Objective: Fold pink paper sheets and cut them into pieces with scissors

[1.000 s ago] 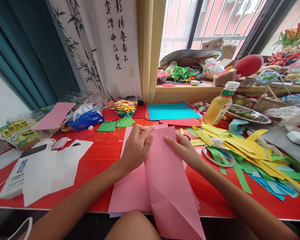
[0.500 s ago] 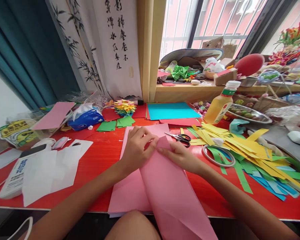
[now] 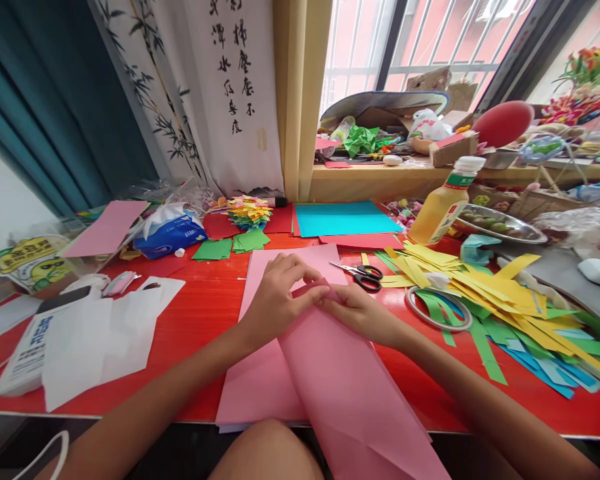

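My left hand (image 3: 277,297) and my right hand (image 3: 359,311) meet at the far tip of a pink paper sheet (image 3: 350,393), both pinching it with fingers closed. The sheet curls into a loose roll that widens toward me and hangs over the table's near edge. It lies on a stack of flat pink sheets (image 3: 260,380) on the red table (image 3: 200,313). Black-handled scissors (image 3: 363,275) lie just beyond my right hand.
A roll of tape (image 3: 437,310) and a heap of yellow, green and blue paper strips (image 3: 505,307) lie to the right. A juice bottle (image 3: 443,203), a teal sheet (image 3: 343,220), a tissue pack (image 3: 167,233) and white papers (image 3: 100,340) surround the work spot. The windowsill holds clutter.
The pink sheet's far edge has been gathered from a flat fold into a narrow pinched tip. My hands have come together, uncovering the scissors behind.
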`<state>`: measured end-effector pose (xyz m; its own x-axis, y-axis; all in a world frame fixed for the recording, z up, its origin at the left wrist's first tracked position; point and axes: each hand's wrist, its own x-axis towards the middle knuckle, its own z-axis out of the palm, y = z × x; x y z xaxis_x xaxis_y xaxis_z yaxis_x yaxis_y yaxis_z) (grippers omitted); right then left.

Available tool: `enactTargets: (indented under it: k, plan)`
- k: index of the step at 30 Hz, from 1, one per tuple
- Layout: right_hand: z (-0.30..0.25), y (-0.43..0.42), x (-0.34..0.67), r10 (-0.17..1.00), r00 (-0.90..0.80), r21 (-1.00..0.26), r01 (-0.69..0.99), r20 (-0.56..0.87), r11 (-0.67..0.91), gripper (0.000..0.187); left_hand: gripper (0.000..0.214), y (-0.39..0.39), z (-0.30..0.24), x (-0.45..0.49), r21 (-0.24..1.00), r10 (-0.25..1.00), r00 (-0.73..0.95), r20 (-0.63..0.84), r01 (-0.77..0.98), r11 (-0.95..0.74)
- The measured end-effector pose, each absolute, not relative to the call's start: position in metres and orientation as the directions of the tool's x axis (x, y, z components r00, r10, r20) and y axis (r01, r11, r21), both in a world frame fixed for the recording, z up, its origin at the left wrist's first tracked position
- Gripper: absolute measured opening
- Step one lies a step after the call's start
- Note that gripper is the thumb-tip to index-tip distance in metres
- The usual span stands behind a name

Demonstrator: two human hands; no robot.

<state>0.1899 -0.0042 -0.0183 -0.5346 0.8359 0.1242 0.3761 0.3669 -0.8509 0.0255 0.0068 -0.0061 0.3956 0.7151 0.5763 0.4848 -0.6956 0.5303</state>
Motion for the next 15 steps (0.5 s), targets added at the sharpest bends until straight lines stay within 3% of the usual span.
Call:
enactTargets:
  k: [6, 15]
  plan:
    - [-0.0199, -0.0029, 0.1899, 0.853, -0.514, -0.824, 0.443, 0.089, 0.353, 0.039, 0.01, 0.0057, -0.0064, 0.0263, 0.541, 0.724, 0.415, 0.551, 0.482, -0.689]
    - [-0.0222, -0.0018, 0.1911, 0.861, -0.508, -0.848, 0.445, 0.026, 0.287, 0.034, 0.011, 0.0085, -0.0051, 0.025, 0.653, 0.782, 0.38, 0.494, 0.432, -0.622]
